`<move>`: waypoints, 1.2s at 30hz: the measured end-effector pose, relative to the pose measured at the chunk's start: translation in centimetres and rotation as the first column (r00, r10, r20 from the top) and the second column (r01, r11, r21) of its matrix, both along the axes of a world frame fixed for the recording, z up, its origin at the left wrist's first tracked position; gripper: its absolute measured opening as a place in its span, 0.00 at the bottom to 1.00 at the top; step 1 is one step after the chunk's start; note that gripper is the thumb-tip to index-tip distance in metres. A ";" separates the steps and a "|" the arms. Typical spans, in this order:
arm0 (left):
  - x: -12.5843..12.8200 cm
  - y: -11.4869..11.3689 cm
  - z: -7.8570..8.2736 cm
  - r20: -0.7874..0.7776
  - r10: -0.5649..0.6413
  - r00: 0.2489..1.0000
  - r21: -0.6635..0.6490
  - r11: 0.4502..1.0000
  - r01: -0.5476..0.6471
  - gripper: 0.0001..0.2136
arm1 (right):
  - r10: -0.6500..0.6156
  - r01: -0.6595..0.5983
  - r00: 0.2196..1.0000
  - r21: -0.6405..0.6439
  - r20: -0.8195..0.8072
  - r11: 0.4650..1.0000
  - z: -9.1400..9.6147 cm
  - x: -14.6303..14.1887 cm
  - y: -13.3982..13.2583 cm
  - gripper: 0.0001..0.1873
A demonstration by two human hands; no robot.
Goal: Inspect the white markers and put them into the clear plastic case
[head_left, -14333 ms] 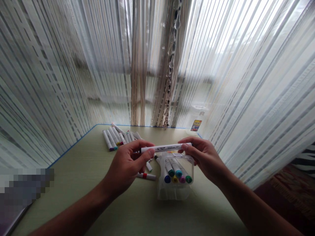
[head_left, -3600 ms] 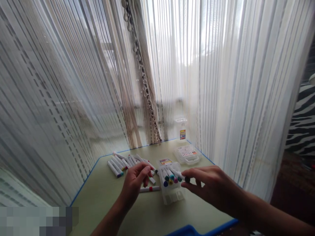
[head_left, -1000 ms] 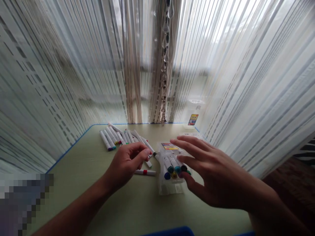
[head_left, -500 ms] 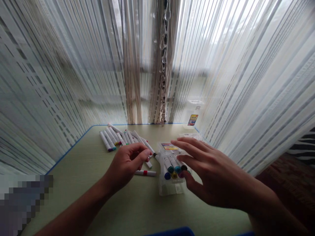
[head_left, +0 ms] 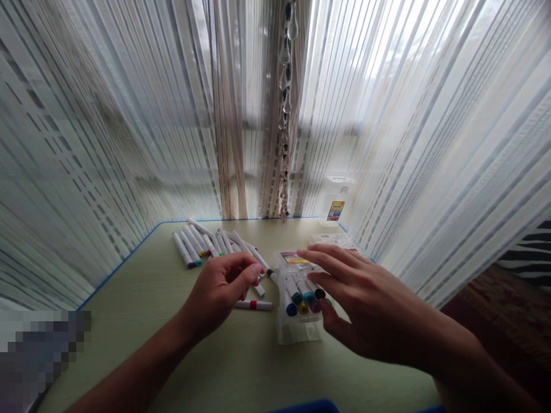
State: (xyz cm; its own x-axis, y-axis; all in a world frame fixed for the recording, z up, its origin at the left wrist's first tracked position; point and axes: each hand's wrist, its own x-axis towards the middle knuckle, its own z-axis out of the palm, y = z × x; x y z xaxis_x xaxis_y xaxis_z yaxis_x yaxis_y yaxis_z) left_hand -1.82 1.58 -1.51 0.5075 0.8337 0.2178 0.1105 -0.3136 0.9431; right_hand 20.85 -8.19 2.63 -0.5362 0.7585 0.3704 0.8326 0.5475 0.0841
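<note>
A clear plastic marker case stands on the pale green table, with several markers in it, coloured caps toward me. My right hand hovers over the case's right side with fingers spread, holding nothing. My left hand rests left of the case with fingers curled, its fingertips at a loose white marker; whether it grips that marker is unclear. A white marker with a red band lies flat just beneath the left hand.
A row of several loose markers lies at the table's far left. The case lid and a small labelled bottle sit at the far right corner. Striped sheer curtains surround the table. A blue edge shows at the front.
Since a second ago both hands have barely moved; the view has shifted slightly. Earlier, the right hand put a black-capped marker into the case and let go of it.
</note>
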 end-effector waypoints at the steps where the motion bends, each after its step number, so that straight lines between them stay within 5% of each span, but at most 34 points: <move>1: 0.0 0.0 0.0 0.000 0.000 1.000 -0.002 1.000 0.000 0.12 | -0.002 0.002 1.000 -0.001 -0.003 1.000 0.0 0.0 0.0 0.15; 8: 0.0 0.1 -0.2 -0.004 0.003 1.000 0.007 1.000 -0.003 0.12 | 0.068 -0.066 0.992 0.029 -0.103 0.997 0.1 0.2 -0.2 0.14; 12: 0.0 0.0 -0.1 -0.022 0.005 1.000 0.021 1.000 -0.004 0.12 | 0.243 -0.204 0.938 0.176 -0.246 0.963 0.3 0.6 0.1 0.11; 16: 0.0 0.1 -0.3 -0.089 0.039 0.995 0.080 0.996 -0.032 0.13 | 0.311 -0.175 0.858 0.336 -0.410 0.926 0.2 1.5 1.2 0.09; 24: -0.6 1.3 -0.8 -0.270 0.268 0.925 0.435 0.891 -0.131 0.12 | 0.073 0.080 0.666 0.169 -0.742 0.982 -3.1 3.2 5.8 0.16; 36: -1.3 2.0 -1.1 -0.417 0.444 0.793 0.567 0.809 -0.155 0.10 | -0.061 0.095 0.703 0.008 -0.709 0.995 -4.5 3.4 7.0 0.20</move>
